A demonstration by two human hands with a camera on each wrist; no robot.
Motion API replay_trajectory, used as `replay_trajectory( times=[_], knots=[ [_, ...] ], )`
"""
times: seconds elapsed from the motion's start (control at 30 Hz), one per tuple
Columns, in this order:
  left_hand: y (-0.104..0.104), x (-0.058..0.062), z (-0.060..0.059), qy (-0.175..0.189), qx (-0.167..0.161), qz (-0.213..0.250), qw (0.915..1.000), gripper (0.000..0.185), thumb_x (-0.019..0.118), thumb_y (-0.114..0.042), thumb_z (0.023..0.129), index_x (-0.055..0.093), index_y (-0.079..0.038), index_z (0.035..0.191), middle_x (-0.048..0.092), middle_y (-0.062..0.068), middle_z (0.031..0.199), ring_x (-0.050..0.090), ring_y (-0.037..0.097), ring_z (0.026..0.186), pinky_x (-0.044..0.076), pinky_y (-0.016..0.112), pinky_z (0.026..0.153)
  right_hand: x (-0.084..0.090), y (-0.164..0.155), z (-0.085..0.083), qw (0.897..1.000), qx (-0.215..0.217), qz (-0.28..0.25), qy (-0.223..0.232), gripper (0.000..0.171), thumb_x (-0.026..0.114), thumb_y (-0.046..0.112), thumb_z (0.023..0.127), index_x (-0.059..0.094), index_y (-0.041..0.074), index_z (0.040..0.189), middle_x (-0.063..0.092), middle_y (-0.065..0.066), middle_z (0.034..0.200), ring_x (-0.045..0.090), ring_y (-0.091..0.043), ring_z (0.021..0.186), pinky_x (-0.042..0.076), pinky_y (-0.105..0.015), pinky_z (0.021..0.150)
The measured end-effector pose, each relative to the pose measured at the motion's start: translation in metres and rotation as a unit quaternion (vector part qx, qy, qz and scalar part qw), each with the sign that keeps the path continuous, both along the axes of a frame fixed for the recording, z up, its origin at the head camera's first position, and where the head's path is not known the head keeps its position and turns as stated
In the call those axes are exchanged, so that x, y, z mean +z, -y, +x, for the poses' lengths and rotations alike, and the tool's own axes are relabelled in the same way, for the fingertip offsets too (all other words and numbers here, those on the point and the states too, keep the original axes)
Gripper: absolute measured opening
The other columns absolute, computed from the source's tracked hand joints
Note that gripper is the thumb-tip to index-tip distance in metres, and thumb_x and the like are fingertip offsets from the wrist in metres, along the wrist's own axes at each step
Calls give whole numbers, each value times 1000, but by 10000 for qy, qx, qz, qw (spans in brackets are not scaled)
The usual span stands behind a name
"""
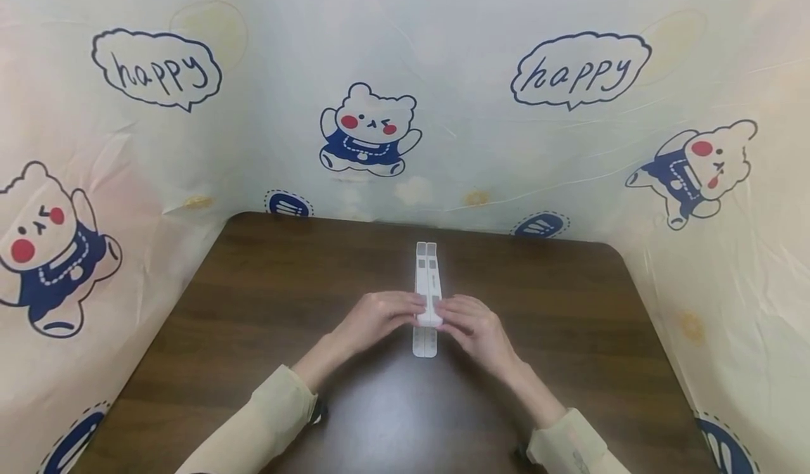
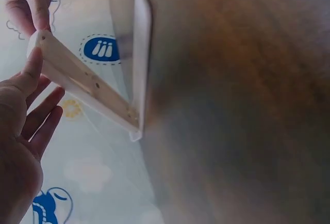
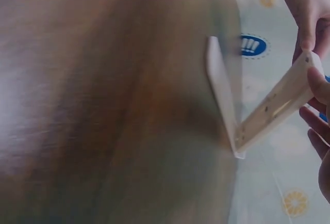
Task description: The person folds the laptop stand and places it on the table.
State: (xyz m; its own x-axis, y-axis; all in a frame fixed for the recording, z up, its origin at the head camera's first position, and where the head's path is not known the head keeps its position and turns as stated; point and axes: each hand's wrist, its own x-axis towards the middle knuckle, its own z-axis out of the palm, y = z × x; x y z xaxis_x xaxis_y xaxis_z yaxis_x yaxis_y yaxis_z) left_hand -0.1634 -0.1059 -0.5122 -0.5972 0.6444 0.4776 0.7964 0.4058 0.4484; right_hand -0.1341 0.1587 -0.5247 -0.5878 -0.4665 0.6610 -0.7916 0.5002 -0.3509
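A white folding laptop stand (image 1: 427, 284), its two long arms side by side, is over the middle of the table. Its upper section tilts up from the hinge at the far end, while the lower section (image 2: 142, 53) lies along the tabletop, making a V from the side. My left hand (image 1: 380, 316) pinches the raised near end from the left, thumb and fingertips on its edge. From the right, my right hand (image 1: 477, 330) pinches the same end. The right wrist view shows both hands at the raised end of the upper section (image 3: 276, 102).
The dark wooden table (image 1: 253, 270) has rounded far corners. A pale cloth (image 1: 468, 164) printed with bears and "happy" bubbles hangs around its back and sides. Light sleeves cover both forearms, with a dark band at the left wrist.
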Motion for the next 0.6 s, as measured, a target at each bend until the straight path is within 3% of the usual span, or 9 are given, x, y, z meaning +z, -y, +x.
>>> replay_trajectory(
  times=[0.1, 0.37, 0.6],
  knots=[
    [1, -8, 3, -37, -6, -191, 9998, 31, 87, -15, 92, 84, -9, 123, 81, 11, 132, 79, 26, 124, 64, 42, 107, -8, 0, 5, 9991, 42, 314, -271, 46, 98, -1, 74, 84, -1, 117, 85, -18, 117, 83, -35, 110, 64, -59, 101],
    [-1, -31, 12, -550, 13, -584, 9968, 30, 86, -16, 94, 84, -9, 124, 82, 10, 129, 80, 24, 124, 65, 41, 106, -29, -1, 16, 9912, -71, 1077, -762, 52, 100, 8, 72, 83, 0, 120, 84, -17, 120, 83, -33, 113, 66, -48, 100],
    [-2, -47, 19, -736, 162, -708, 9946, 27, 85, -15, 94, 85, -9, 121, 83, 8, 127, 79, 23, 124, 65, 39, 105, -47, 4, 22, 9874, -232, 1297, -874, 50, 100, 9, 73, 83, -1, 119, 84, -17, 120, 83, -30, 112, 68, -42, 93]
  ],
)
